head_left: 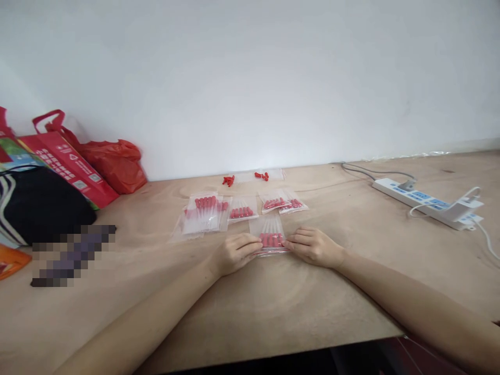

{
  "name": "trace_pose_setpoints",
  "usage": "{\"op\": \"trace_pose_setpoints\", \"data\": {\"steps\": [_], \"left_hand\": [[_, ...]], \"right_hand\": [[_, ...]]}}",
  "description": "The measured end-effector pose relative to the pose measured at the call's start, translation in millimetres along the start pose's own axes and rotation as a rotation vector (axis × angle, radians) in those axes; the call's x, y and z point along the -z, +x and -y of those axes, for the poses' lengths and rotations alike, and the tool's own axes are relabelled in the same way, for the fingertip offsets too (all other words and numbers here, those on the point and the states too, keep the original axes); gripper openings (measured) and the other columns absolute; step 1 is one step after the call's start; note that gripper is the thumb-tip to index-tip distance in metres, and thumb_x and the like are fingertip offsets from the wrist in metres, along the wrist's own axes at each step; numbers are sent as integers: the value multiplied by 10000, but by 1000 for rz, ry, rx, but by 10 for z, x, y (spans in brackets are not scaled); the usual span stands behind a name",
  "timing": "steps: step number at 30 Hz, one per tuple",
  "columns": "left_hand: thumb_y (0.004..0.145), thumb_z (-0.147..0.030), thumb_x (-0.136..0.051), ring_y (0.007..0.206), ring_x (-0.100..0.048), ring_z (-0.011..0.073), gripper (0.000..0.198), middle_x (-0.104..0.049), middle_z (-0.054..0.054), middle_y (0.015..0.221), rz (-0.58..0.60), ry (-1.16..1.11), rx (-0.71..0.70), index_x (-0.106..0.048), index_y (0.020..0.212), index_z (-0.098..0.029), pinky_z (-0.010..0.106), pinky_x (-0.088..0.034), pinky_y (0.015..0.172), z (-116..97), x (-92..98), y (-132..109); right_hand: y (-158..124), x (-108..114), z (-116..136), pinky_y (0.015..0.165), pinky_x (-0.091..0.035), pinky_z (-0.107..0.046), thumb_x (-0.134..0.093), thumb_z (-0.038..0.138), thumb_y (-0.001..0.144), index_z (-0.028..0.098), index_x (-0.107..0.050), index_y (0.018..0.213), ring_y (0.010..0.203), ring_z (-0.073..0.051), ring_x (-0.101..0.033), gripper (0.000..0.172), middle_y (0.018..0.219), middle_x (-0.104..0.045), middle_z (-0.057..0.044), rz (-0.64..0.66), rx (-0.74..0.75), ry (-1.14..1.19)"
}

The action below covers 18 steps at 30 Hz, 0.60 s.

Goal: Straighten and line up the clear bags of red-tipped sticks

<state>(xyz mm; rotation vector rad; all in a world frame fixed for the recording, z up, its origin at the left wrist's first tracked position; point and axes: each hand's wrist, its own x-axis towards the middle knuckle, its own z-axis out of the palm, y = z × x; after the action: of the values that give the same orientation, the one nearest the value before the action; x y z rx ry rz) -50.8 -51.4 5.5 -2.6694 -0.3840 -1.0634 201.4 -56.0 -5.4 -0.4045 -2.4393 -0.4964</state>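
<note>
Directly in front of me on the wooden table lies a small clear zip bag [268, 225] with several thin pale stems in it, each with a red bulb-like end toward me, like droppers. My left hand [237, 252] is closed at the bag's lower left edge, fingers pressed together. At the opposite edge, my right hand [313, 247] pinches the bag's lower right side. Both thumbs are partly hidden. Just beyond lie similar filled bags: a pile of bags [205, 213] to the left, one bag [242, 209] in the middle and overlapping bags [283, 201] to the right.
Loose red pieces [228, 180] and a flat clear bag [244, 176] lie near the wall. At right stands a white power strip [420, 199] with plugs and cables. Red bags [113, 161], a black drawstring bag [42, 205] and a blurred dark object [74, 256] occupy the left.
</note>
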Motion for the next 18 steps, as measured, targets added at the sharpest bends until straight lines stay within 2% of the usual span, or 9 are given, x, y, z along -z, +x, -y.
{"op": "trace_pose_setpoints", "data": {"steps": [4,10,18], "left_hand": [[764,-118,-543,699,-605,106,105,-647,31,775,-19,73,-63,-573,859,-150,226,-523,658,-24,70,-11],[750,-100,-552,662,-596,110,98,-647,38,746,-38,107,-86,-568,841,-132,231,-518,620,-31,81,-1],[751,-84,-532,667,-588,117,115,-644,39,754,-29,93,-63,-566,845,-141,244,-514,622,-40,85,18]], "right_hand": [[-9,27,-9,620,-405,-269,-471,122,815,135,-587,882,701,-125,-526,134,734,-615,-48,-22,3,-48],[-16,66,-11,607,-376,-273,-477,135,799,160,-594,822,716,-133,-501,122,745,-616,-40,-75,-42,-83],[-3,60,-2,611,-336,-278,-472,118,782,154,-585,763,673,-123,-474,120,603,-565,-5,-50,-56,-133]]}}
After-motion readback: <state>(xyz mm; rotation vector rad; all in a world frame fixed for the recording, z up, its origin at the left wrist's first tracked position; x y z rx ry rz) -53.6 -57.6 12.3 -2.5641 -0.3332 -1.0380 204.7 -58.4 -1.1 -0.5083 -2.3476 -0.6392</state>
